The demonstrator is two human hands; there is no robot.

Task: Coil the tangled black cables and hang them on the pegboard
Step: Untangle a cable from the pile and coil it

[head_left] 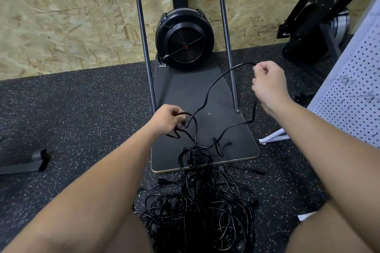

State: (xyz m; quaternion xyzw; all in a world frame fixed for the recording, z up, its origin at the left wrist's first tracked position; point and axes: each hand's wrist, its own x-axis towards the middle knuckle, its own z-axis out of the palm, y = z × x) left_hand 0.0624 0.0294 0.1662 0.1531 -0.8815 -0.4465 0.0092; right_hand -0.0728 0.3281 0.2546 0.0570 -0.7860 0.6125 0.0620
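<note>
One cable [207, 92] is drawn from the tangle [205, 207] on the floor [82, 121], pinched by the left hand [167, 119] and gripped in the right hand [267, 82]. Freeing it seems underway; coiling follows, then the pegboard [349, 92].

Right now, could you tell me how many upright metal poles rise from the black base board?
2: the left pole stands beside the round black fan, the right pole on its other side; none appear hidden.
</note>
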